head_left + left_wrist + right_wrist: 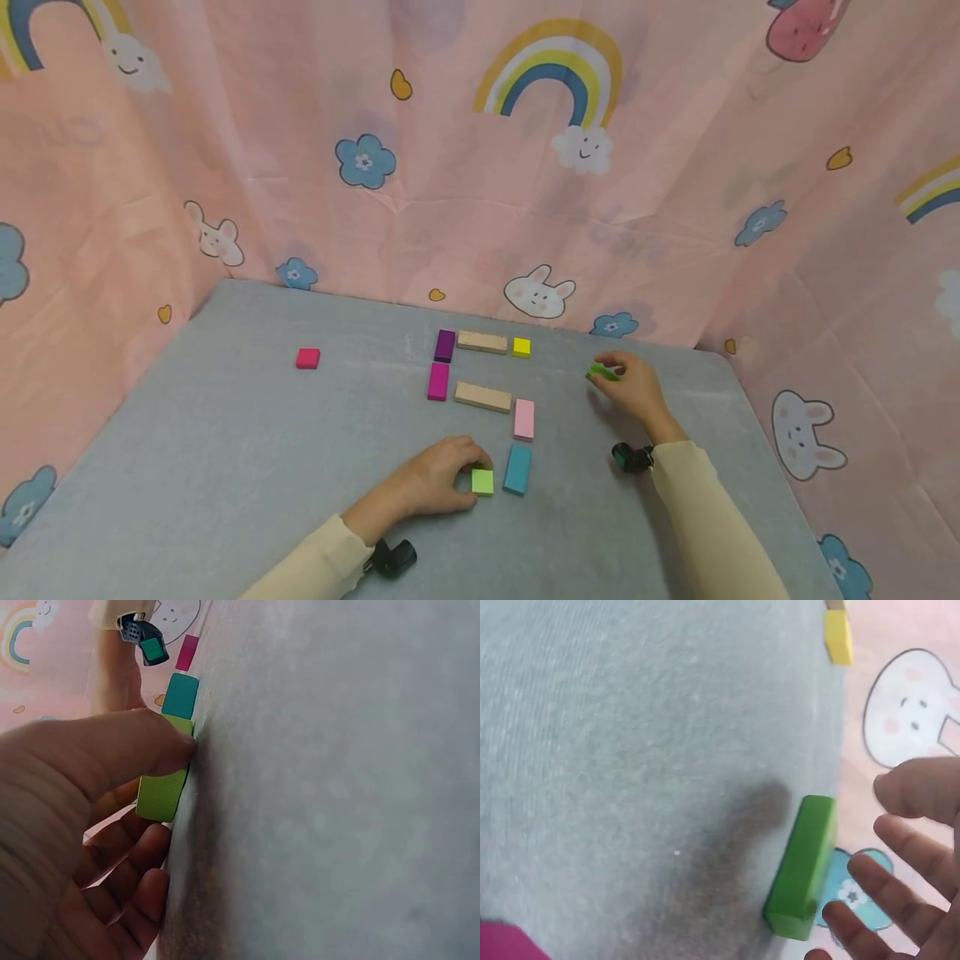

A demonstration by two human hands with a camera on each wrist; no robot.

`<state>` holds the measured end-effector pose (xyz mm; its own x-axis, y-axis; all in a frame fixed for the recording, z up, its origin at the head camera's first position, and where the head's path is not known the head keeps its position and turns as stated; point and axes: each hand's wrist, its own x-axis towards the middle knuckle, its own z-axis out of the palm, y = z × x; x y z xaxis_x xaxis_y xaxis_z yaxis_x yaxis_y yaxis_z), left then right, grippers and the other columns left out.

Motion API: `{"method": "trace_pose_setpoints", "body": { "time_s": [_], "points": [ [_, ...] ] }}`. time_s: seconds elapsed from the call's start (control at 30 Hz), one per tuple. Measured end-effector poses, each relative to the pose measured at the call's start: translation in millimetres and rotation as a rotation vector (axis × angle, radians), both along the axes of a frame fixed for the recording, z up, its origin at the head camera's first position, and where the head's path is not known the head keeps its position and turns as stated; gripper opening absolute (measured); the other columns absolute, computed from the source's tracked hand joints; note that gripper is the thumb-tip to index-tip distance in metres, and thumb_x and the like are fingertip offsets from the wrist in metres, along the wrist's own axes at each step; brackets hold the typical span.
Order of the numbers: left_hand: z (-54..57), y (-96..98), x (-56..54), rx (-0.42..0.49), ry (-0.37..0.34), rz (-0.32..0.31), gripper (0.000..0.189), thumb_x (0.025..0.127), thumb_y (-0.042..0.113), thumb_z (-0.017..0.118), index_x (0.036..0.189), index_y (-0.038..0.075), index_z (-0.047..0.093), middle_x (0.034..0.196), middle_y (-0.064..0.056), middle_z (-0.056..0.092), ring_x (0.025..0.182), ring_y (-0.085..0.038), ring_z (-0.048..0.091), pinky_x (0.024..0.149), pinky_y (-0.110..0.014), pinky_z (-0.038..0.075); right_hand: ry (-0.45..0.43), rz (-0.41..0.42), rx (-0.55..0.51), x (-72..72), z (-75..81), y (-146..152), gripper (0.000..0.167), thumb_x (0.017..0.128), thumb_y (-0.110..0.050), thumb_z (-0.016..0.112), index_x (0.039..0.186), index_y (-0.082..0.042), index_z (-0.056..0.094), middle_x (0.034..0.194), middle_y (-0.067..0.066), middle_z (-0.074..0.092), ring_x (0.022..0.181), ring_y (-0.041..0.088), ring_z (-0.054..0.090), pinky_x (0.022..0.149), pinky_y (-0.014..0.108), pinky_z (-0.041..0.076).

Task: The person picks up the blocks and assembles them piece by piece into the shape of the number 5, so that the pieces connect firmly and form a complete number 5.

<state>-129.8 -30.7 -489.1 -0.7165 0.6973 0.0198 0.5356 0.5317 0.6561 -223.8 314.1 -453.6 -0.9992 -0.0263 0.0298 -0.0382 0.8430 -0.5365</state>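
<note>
My left hand (433, 477) pinches a light green block (482, 482) between thumb and fingers, low over the grey table. In the left wrist view the thumb lies across the light green block (161, 796), partly hiding it. Just right of it is a blue block (517, 469). At the right of the table, my right hand (632, 387) is over a longer green block (603, 372). From the right wrist view, the fingers are spread and stand apart from this green block (801, 870), which sits on the table.
Purple (445, 346) and magenta (438, 381) blocks, two wooden blocks (482, 342) (483, 397), a yellow block (521, 347) and a pink block (523, 419) form an angular figure mid-table. A red block (307, 358) lies far left. A patterned pink curtain (450, 225) surrounds the table's back and sides.
</note>
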Motion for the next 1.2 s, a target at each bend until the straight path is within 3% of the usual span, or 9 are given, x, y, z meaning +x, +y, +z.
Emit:
{"method": "trace_pose_setpoints", "body": {
  "time_s": [0.17,0.27,0.53,0.8,0.97,1.2],
  "points": [
    [0.7,-1.4,-0.4,0.022,-0.016,-0.003,0.044,0.078,0.018,0.076,0.12,0.016,0.062,0.109,0.007,0.062,0.097,-0.002,0.054,0.09,-0.023,0.049,-0.007,-0.017,-0.007,-4.6,-6.6,2.2,0.034,0.089,-0.017,0.065,0.119,-0.001,0.064,0.121,0.026,0.06,0.106,0.043,0.06,0.081,0.049,0.053],
    [2.3,-3.0,-0.8,0.034,-0.018,0.027,0.046,0.079,0.023,0.075,0.122,0.016,0.06,0.112,0.006,0.061,0.1,-0.005,0.055,0.091,-0.024,0.049,-0.02,-0.029,-0.015,-5.7,-9.1,3.7,0.034,0.088,-0.014,0.064,0.119,0.0,0.063,0.122,0.026,0.06,0.107,0.044,0.06,0.082,0.049,0.053],
    [6.1,-20.1,-11.7,0.081,0.052,0.247,0.044,0.082,0.03,0.073,0.122,0.017,0.06,0.116,0.002,0.062,0.103,-0.011,0.058,0.089,-0.031,0.052,-0.044,-0.039,0.024,-8.1,-14.5,7.5,0.037,0.087,-0.01,0.062,0.123,0.001,0.061,0.123,0.028,0.058,0.11,0.046,0.057,0.091,0.054,0.047],
    [16.9,-44.5,-45.4,0.099,0.083,0.34,0.047,0.081,0.028,0.075,0.123,0.014,0.061,0.117,-0.004,0.062,0.106,-0.019,0.059,0.091,-0.037,0.052,-0.066,-0.048,0.039,-9.4,-13.8,11.5,0.038,0.087,-0.01,0.064,0.124,0.0,0.06,0.122,0.028,0.059,0.111,0.045,0.058,0.091,0.054,0.048],
    [19.4,-56.9,-67.9,0.102,0.072,0.342,0.048,0.081,0.026,0.075,0.125,0.013,0.06,0.124,-0.006,0.06,0.111,-0.023,0.059,0.094,-0.042,0.051,-0.062,-0.05,0.036,-9.4,-15.4,13.6,0.036,0.087,-0.011,0.066,0.121,-0.001,0.061,0.118,0.027,0.061,0.108,0.044,0.06,0.087,0.051,0.051],
    [15.7,-69.2,-93.0,0.107,0.038,0.298,0.051,0.08,0.025,0.075,0.126,0.011,0.059,0.126,-0.008,0.06,0.113,-0.026,0.057,0.095,-0.045,0.049,-0.034,-0.031,-0.002,-4.1,-11.9,11.3,0.036,0.087,-0.013,0.067,0.12,-0.001,0.062,0.117,0.026,0.063,0.105,0.044,0.061,0.084,0.05,0.053]
  ]
}}
